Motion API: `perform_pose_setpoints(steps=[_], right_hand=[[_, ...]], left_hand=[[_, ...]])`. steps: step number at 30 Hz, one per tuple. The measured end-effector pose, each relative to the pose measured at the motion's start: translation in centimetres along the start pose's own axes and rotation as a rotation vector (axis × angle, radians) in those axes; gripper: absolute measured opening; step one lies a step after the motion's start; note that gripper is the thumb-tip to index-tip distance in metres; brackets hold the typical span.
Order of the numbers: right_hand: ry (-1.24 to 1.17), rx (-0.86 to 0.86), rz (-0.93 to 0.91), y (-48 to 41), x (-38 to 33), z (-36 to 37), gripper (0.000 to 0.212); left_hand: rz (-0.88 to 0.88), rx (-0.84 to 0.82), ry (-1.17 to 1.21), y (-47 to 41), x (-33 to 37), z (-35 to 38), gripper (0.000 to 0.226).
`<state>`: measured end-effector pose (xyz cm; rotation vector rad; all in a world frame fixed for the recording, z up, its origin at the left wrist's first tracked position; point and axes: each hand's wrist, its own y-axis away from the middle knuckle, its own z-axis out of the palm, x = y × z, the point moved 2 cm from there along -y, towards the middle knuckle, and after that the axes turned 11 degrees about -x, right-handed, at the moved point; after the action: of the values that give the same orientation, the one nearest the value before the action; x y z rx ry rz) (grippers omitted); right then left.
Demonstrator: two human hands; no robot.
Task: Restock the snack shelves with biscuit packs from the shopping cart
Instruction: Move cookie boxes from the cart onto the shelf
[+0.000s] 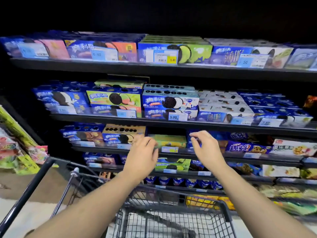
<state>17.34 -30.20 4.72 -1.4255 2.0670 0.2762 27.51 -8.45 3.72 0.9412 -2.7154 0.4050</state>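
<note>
Hands of a person stocking a dark metal snack shelf [185, 152] are raised on either side of a green and yellow cardboard biscuit box [171, 140], which lies flat on that shelf, set back in a gap between blue biscuit packs. The left hand [143, 152], its back to the camera, has its fingers close together and loosely bent, their tips at the box's left end; motion blur hides whether they touch it. The right hand [205, 148] hangs just right of the box with fingers slightly spread and bent, thumb apart from them, gripping nothing. A white and blue price label [169, 149] sits on the shelf edge below the box. Both forearms stretch over the black wire shopping cart [226, 211] parked against the shelving. Blue sandwich-biscuit boxes [171, 102] fill the tier above.
</note>
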Motion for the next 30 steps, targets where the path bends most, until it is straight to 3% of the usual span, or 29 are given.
perform_pose_setpoints(steps=[11, 16, 19, 22, 25, 30], right_hand=[[-0.065, -0.422, 0.037, 9.6, 1.8, 18.9, 0.019], [-0.181, -0.698, 0.145, 15.6, 1.8, 30.0, 0.023], [-0.273, -0.898, 0.217, 18.9, 1.2, 36.3, 0.033], [-0.233, -1.121, 0.268, 20.9, 0.4, 42.1, 0.058], [-0.291, -1.227, 0.31, 22.3, -0.6, 46.3, 0.073], [-0.327, -1.206, 0.337, 23.1, -0.5, 49.8, 0.06]], left_hand=[[-0.17, -0.322, 0.109, 12.6, -7.4, 12.6, 0.011], [-0.377, -0.677, 0.127, 20.0, -12.6, 18.7, 0.026], [-0.478, -0.915, 0.13, 23.4, -15.6, 21.0, 0.051], [-0.457, -1.1, 0.095, 25.3, -17.8, 22.9, 0.059], [-0.368, -1.257, 0.075, 25.7, -18.5, 24.4, 0.042], [-0.261, -1.396, -0.062, 25.1, -19.7, 26.2, 0.052]])
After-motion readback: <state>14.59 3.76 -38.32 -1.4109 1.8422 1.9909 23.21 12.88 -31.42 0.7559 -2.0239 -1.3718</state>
